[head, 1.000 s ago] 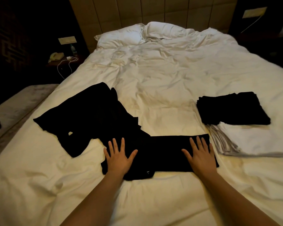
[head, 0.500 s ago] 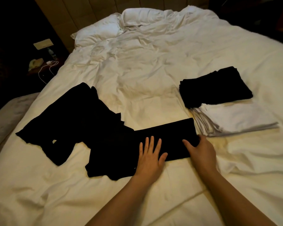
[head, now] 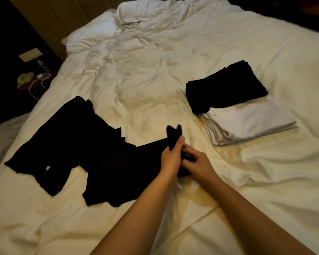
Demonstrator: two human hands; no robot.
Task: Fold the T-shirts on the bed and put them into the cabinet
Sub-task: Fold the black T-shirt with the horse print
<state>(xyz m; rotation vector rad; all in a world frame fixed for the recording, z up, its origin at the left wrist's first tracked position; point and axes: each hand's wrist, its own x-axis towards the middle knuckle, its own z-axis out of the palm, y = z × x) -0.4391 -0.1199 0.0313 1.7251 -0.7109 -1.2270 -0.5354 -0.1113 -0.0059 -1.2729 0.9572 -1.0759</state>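
Both hands [head: 184,159] pinch, seemingly, the black T-shirt's [head: 118,168] lifted end on the bed [head: 155,70].

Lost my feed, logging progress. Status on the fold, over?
Both hands, left hand and right hand, gripping the black T-shirt, end lifted mid-fold. Folded stack waiting at right. Unfolded black shirt left, overlapping. Cabinet not in view.

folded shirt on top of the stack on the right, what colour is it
Black folded shirt, on white ones; head view.

white pillows [head: 107,28] by padded headboard [head: 66,13], white charger cable [head: 39,83] on dark nightstand [head: 29,89], wall switch plate [head: 30,54]
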